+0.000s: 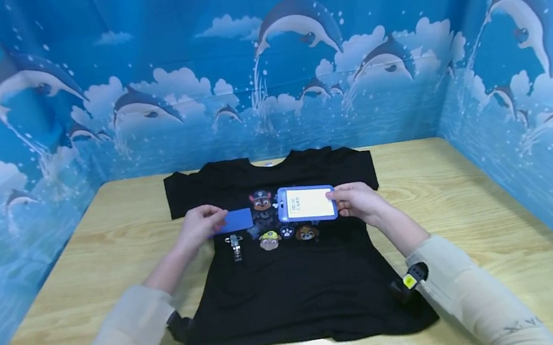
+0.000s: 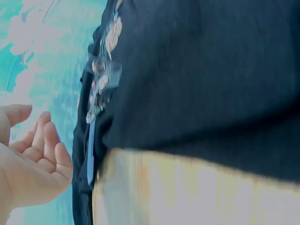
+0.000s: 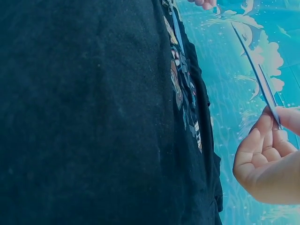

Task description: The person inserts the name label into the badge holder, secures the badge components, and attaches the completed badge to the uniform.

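Observation:
My right hand (image 1: pixel 358 201) pinches a blue badge holder (image 1: pixel 308 203) by its right edge, fingers and thumb on either side. Its white insert reads "ID/IC CARD". In the right wrist view the holder (image 3: pixel 257 68) appears edge-on, raised off the shirt. A flat blue card (image 1: pixel 237 220) lies on the left chest of a black T-shirt (image 1: pixel 302 291). My left hand (image 1: pixel 202 226) is over the card's left end; the left wrist view shows its thumb apart from loosely bent fingers, holding nothing. Just below the card lies a metal badge clip (image 1: pixel 235 246) with a clear strap (image 2: pixel 112 74).
The shirt is spread flat on a wooden table (image 1: pixel 471 217), with cartoon dog prints (image 1: pixel 268 241) on its chest. A blue dolphin-print curtain (image 1: pixel 176 51) surrounds the table's back and sides.

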`<move>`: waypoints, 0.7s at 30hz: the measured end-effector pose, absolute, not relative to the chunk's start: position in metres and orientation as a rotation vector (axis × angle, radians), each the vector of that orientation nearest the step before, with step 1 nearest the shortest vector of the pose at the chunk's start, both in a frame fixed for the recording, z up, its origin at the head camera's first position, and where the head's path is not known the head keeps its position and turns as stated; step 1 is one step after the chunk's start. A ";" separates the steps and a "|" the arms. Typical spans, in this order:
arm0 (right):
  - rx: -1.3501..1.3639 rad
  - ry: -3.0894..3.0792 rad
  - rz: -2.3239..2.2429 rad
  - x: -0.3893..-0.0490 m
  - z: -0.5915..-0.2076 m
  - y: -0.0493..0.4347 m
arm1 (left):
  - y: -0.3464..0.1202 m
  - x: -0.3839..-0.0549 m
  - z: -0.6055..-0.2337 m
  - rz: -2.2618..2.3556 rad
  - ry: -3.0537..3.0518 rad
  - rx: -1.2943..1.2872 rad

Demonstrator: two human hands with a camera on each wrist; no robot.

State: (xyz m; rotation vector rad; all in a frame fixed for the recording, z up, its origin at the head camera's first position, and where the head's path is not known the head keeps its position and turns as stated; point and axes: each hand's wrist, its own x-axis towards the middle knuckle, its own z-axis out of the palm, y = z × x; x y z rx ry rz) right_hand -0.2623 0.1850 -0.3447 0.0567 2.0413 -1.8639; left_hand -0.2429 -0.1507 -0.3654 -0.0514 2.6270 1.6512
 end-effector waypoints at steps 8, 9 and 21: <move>0.039 2.044 -1.878 -0.263 -0.347 0.188 | -0.167 -0.246 -0.367 1.551 2.664 -0.119; 0.039 2.045 -1.880 -0.263 -0.347 0.188 | -0.168 -0.246 -0.367 1.538 2.664 -0.137; 0.037 2.034 -1.881 -0.263 -0.349 0.190 | -0.180 -0.249 -0.371 1.397 2.696 -0.228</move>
